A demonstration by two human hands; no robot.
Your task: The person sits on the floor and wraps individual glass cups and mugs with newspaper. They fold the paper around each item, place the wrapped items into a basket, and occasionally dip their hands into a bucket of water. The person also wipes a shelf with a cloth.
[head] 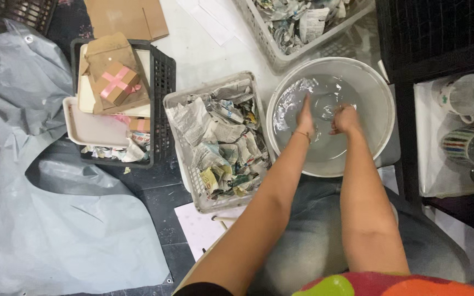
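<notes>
Head cam looking straight down: both your hands are in the big white basin [382, 118] of cloudy water, which sits on the floor right in front of your knees. Left hand [305, 118] is flat w/ fingers stretched out and pointing away from you, dipped in the water, thin bracelet on the wrist. Right hand [345, 119] is curled into a loose fist just beside it, tbh can't tell if there's anything inside bc the water hides it. Touching the basin's left side is a white plastic basket [178, 104] stuffed w/ torn newspaper scraps [220, 142]. Further left, a black crate [163, 71] holds a white tray and a small brown box w/ a pink ribbon [116, 82]. Another basket of paper [281, 52] sits just above the basin, and mugs [464, 96] stand on a tray at the right.
</notes>
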